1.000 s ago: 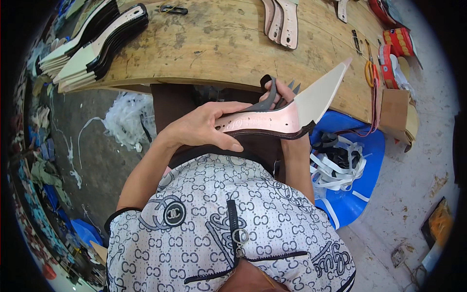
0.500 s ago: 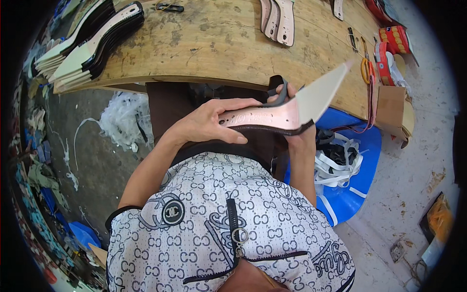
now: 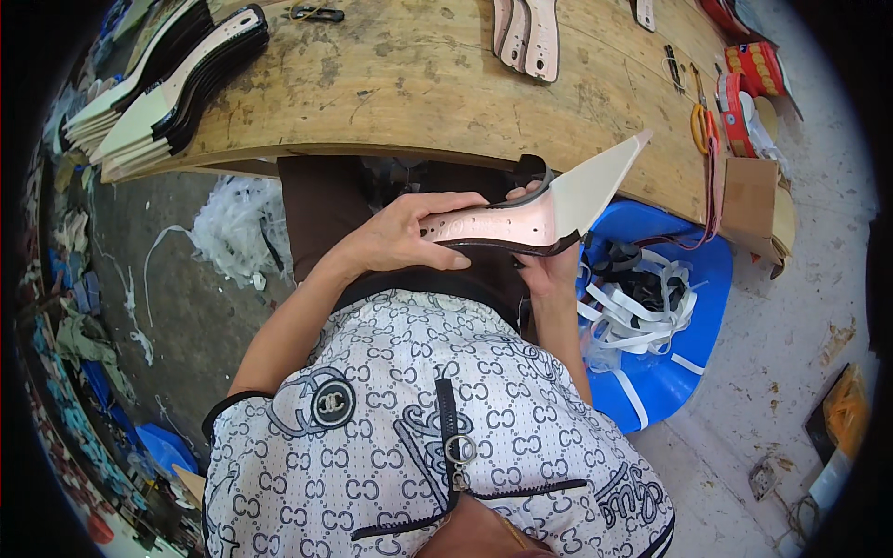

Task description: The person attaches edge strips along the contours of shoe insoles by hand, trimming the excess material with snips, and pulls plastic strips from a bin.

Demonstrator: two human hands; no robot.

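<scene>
A pointed shoe insole (image 3: 507,223) is held over my lap at the table's front edge. Its waist and heel part is pink with small holes, its long toe part is cream, and black edging runs along the sides. My left hand (image 3: 405,232) grips the heel end, thumb below and fingers above. Under the middle of the insole, my right hand (image 3: 549,270) holds it from behind; its fingertips show at the far edge beside a loose black strip (image 3: 532,172) that curls up there. Most of the right hand's fingers are hidden by the insole.
Stacked insoles (image 3: 177,93) lie on the wooden table (image 3: 391,93) at left, a few pink ones (image 3: 526,42) at the back. Orange-handled scissors (image 3: 699,126) and a cardboard box (image 3: 752,200) are at right. A blue tub (image 3: 688,391) with white and black strips stands beside my right arm.
The insole's toe end and my right hand have shifted slightly to the left and nearer to me. My left hand keeps its hold on the heel end.
</scene>
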